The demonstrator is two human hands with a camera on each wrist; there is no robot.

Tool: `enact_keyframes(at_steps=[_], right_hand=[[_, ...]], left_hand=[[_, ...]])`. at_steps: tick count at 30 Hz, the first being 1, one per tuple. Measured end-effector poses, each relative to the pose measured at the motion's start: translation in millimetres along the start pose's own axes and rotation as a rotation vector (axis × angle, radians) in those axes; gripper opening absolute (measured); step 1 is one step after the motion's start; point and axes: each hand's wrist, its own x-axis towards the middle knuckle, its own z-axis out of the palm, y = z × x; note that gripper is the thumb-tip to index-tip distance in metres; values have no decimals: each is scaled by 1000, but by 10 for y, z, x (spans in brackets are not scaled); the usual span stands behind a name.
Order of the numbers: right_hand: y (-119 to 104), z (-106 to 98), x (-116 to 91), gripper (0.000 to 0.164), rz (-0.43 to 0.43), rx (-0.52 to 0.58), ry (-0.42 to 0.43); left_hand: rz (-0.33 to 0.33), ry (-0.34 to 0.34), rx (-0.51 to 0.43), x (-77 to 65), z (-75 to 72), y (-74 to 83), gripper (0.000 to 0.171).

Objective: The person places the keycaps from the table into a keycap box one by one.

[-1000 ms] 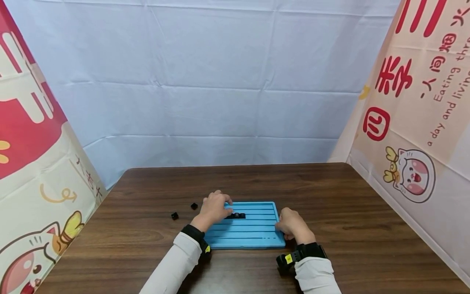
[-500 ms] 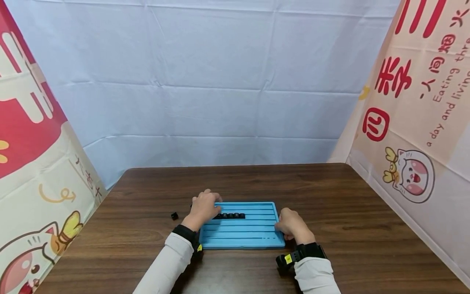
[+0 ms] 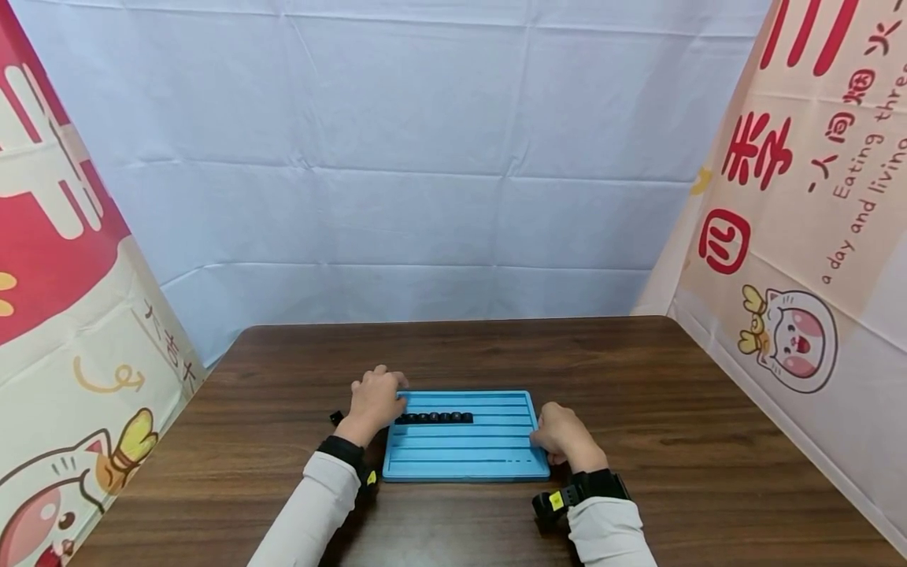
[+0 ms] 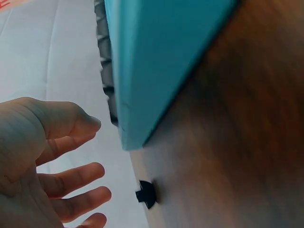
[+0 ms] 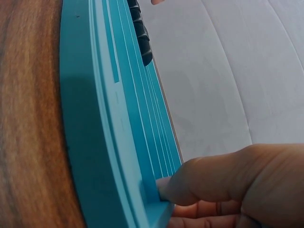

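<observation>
On the table lies a ridged light-blue tray point(image 3: 460, 454). A row of small black pieces that look like keycaps point(image 3: 434, 418) sits in one of its upper slots. My left hand point(image 3: 372, 403) is at the tray's left edge, beside the row's left end. In the left wrist view its fingers point(image 4: 78, 178) are spread and loosely bent, with nothing between them. My right hand point(image 3: 563, 433) grips the tray's right rim. The right wrist view has the thumb point(image 5: 190, 185) inside the rim and the other fingers curled outside it.
One loose black piece point(image 3: 336, 418) lies on the brown wooden table point(image 3: 234, 472), left of my left hand and partly behind it. A pale cloth point(image 3: 411, 213) hangs behind the table. Printed cloths point(image 3: 772, 378) hang at both sides.
My left hand has moved left along the row to the tray's edge, uncovering more black pieces. It now hides one loose piece seen earlier. My right hand has stayed on the rim.
</observation>
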Motion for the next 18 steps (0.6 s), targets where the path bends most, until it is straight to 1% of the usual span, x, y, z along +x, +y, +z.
enact_keyframes(at_steps=[4, 11, 18], right_hand=[[-3, -2, -1, 40, -2, 2, -4], [-15, -16, -10, 41, -11, 1, 5], [-12, -11, -13, 40, -2, -1, -4]], left_hand=[[-14, -7, 10, -18, -7, -87, 23], [-38, -8, -35, -21, -28, -208, 34], [-90, -76, -53, -30, -15, -299, 33]])
